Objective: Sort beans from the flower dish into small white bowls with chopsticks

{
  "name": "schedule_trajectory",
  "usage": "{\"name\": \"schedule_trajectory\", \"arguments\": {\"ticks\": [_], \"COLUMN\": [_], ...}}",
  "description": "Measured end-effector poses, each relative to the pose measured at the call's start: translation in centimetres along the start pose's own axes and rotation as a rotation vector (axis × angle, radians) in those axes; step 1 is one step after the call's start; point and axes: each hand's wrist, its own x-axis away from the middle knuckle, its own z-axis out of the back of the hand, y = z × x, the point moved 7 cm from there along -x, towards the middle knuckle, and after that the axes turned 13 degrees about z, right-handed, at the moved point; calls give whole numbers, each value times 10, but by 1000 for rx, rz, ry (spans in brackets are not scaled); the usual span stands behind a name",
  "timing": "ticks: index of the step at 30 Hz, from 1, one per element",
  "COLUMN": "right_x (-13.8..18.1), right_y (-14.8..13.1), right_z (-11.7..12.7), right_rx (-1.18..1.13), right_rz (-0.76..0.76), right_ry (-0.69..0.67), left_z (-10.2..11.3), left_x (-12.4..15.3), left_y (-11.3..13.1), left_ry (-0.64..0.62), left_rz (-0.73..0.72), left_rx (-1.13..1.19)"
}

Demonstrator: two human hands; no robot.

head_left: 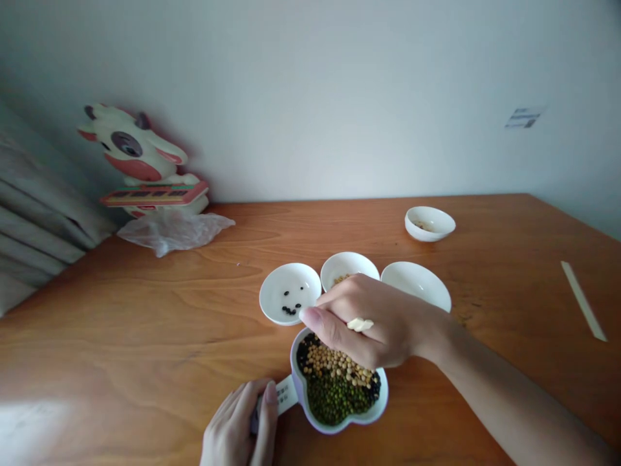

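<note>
My left hand (241,424) is wrapped round the handle (286,393) of a lilac-rimmed, white-lined dish (383,404) that rests on the table. Inside it lie green mung beans (334,398), yellow soybeans (339,362) and black beans (305,353). Above the dish's far edge is my right hand (366,320), thumb and fingers pinched together; whatever they hold is hidden. A pale ring sits on one finger. Just beyond stand three white bowls: the left bowl (274,294) has several black beans, the middle bowl (349,260) some yellow ones, and the right bowl (420,281) is partly covered by my wrist.
Farther back on the wooden table (194,349) stands another white bowl (431,230) with some bits inside. A cow-shaped toy keyboard (155,194) and a crumpled plastic bag (177,230) are at the back left. A pale strip (583,301) lies at the right.
</note>
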Motion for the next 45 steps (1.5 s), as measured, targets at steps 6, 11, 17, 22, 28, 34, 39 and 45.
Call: {"name": "schedule_trajectory", "arguments": {"ticks": [6, 11, 17, 22, 28, 34, 39, 45], "right_x": [4, 8, 11, 13, 19, 17, 18, 18], "right_y": [2, 2, 5, 4, 5, 4, 2, -2], "right_z": [5, 9, 8, 5, 7, 6, 9, 10], "right_rx": [-8, -10, -69, -45, -15, 21, 50, 83], "right_rz": [7, 18, -29, -35, -57, -78, -68, -33], "right_ry": [-9, -13, -27, -58, -67, -101, -68, -58], "left_z": [-1, -2, -2, -1, -4, -5, -6, -6], "left_x": [0, 1, 1, 0, 0, 2, 2, 2], "left_y": [5, 7, 11, 14, 13, 16, 16, 16], "left_ry": [-8, -20, 0, 3, -9, -12, -17, -26], "left_rz": [17, 35, 57, 30, 42, 56, 62, 51], "left_rx": [21, 22, 20, 29, 9, -5, -8, 12]}}
